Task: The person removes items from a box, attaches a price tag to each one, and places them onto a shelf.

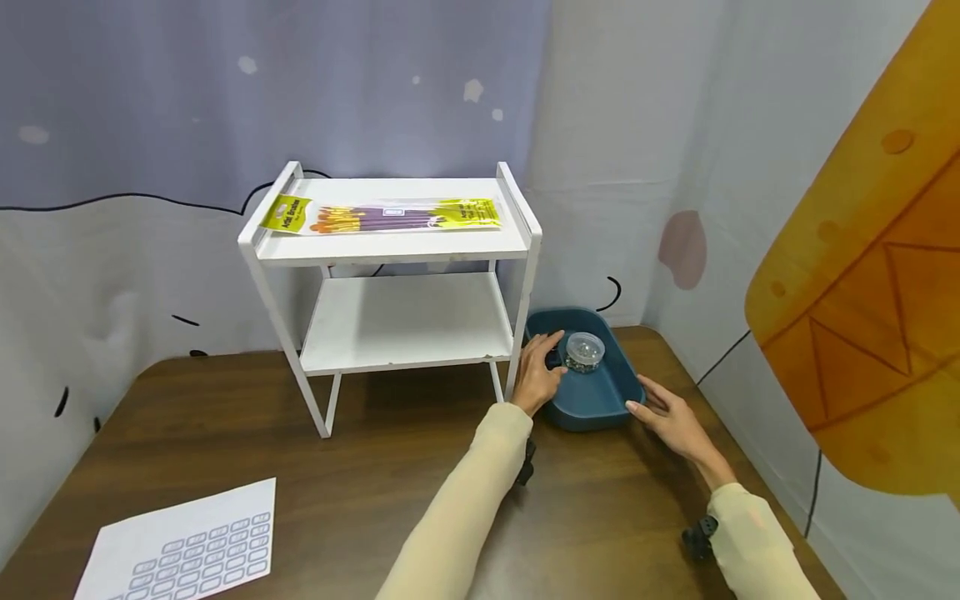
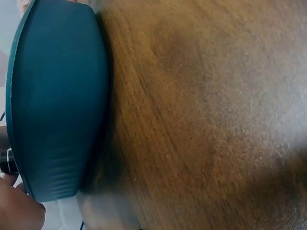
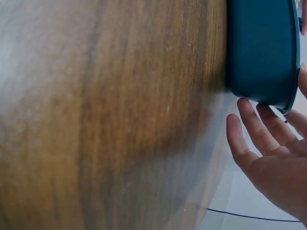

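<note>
While L hand [image 1: 536, 375] pinches blk item [image 2: 7, 162], R fingers [image 3: 259, 129] touch tray [image 1: 596, 402].

From my end I take this for a small craft-like nook screened off with cloth; whether a home or a studio lies around it, I can't tell. I see printed drapes [image 1: 412, 108] hanging close behind and beside the wooden table [image 1: 360, 500], with pale spots, black lines and a large orange shape [image 1: 862, 308] on them. A white two-tier rack [image 1: 412, 321], a packet of artist brushes [image 1: 397, 216] and a sheet printed with small boxes [image 1: 191, 546] suggest hobby supplies to me, and the black wrist camera [image 1: 699, 537] suggests a recording space.
</note>
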The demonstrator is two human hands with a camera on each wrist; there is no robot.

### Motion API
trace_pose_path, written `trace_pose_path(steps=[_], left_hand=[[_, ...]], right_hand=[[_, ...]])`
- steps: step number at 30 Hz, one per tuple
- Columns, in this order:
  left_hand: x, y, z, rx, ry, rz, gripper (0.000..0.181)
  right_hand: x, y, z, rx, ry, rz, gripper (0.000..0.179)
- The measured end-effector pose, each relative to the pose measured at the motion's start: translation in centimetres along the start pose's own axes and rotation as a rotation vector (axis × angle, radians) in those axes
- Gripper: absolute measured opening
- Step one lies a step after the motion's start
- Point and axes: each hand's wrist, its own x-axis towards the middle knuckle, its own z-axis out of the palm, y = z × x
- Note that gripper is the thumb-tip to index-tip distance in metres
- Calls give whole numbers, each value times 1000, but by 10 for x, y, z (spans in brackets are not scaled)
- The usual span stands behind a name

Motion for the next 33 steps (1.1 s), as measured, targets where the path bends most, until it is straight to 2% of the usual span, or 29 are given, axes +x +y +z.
trace_pose_path(steps=[6,12,18,24,30,33], left_hand=[[0,0,3,68,17,30,64],[1,-1,2,107,-51,104,64],[0,-6,2,133,-79,134,68],[-1,-7,4,142,-60,155,67],[0,-4,5,211,-45,210,65],[1,-1,5,219,-50,197,65]], right_hand=[[-1,-1,-1,-1,-2,5,69],[1,-1,-1,22,5,10,69],[0,-1,-1,12,-4,23,70],[-1,0,-1,12,-5,20,69],[-2,0,-2,-11,2,20,69],[-1,-1,-1,-19,-1,17,69]])
